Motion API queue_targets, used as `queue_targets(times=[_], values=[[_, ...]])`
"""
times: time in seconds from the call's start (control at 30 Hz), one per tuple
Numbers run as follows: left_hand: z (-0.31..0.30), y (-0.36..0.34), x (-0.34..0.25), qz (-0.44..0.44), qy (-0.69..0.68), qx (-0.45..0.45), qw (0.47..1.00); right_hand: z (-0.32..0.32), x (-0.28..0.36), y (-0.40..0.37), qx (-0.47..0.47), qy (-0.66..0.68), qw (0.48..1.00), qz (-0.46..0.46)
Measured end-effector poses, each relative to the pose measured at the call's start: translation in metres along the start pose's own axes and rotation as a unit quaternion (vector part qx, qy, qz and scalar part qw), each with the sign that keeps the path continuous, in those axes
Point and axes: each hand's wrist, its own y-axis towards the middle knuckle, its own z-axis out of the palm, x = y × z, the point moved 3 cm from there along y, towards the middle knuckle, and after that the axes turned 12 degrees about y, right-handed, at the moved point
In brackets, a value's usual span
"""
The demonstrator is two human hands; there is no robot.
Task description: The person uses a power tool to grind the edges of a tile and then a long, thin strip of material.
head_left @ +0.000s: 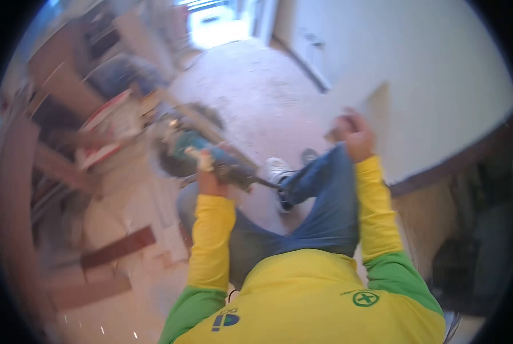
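Two bare hands: left grip (205, 163) closed around teal power tool (189, 143), left of shoe (277, 167); hold body firmly, dark cord (264, 182) clear of your feet. Right grip (358, 139) half-curled beside jeans (332, 178), contents unclear.

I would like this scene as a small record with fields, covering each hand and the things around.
left hand: left hand around a teal-and-dark handheld tool, blurred
right hand: right hand raised near the right knee; whether it holds anything is unclear
lower left: flat reddish-brown board lying on the pale, dusty floor
upper left: white-and-red container, blurred
clothing: yellow-and-green long-sleeved shirt, blue jeans
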Motion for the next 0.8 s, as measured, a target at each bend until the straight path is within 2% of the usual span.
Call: queue_targets(times=[0.03, 0.07, 0.1, 0.13, 0.17, 0.2, 0.23, 0.27, 0.37, 0.43, 0.47, 0.53, 0.7, 0.8], values=[[0.004, 0.0, 0.002, -0.009, -0.012, 0.006, 1.0, 0.02, 0.016, -0.021, 0.084, -0.155, 0.958, -0.225], [0.005, 0.0, 0.005, -0.022, -0.025, 0.017, 0.999, 0.041, 0.03, -0.045, 0.147, -0.077, 0.978, -0.127], [-0.002, 0.008, 0.012, -0.052, -0.045, 0.052, 0.996, 0.071, 0.033, -0.06, 0.211, -0.078, 0.972, -0.07], [0.009, 0.002, 0.007, -0.041, -0.043, 0.057, 0.997, 0.091, 0.052, -0.078, 0.245, 0.002, 0.968, 0.057], [0.017, -0.001, 0.005, -0.027, -0.028, 0.032, 0.999, 0.117, 0.042, -0.096, 0.253, -0.062, 0.965, -0.025], [0.014, 0.003, 0.008, -0.026, -0.026, 0.057, 0.998, 0.137, 0.04, -0.103, 0.306, -0.076, 0.948, -0.041], [0.011, 0.003, 0.008, -0.035, -0.007, 0.06, 0.998, 0.15, 0.054, -0.106, 0.391, -0.058, 0.918, 0.021], [0.009, 0.002, 0.008, -0.041, -0.012, 0.081, 0.996, 0.161, 0.059, -0.115, 0.396, 0.001, 0.918, 0.035], [0.007, 0.001, 0.006, -0.059, -0.019, 0.088, 0.994, 0.185, 0.058, -0.119, 0.34, -0.063, 0.937, 0.044], [0.01, 0.003, 0.006, -0.054, 0.019, 0.022, 0.998, 0.192, 0.058, -0.108, 0.328, -0.083, 0.94, 0.046], [0.005, 0.002, 0.006, -0.052, 0.014, 0.026, 0.998, 0.194, 0.063, -0.102, 0.321, -0.065, 0.943, 0.054], [-0.001, 0.006, 0.01, -0.072, -0.006, 0.112, 0.991, 0.201, 0.065, -0.095, 0.316, -0.049, 0.946, 0.059], [-0.008, 0.015, 0.007, -0.027, 0.14, 0.131, 0.981, 0.227, 0.046, -0.087, 0.34, -0.012, 0.937, 0.077], [-0.018, 0.011, -0.001, 0.002, 0.233, 0.116, 0.965, 0.251, 0.027, -0.082, 0.381, 0.062, 0.915, 0.113]])
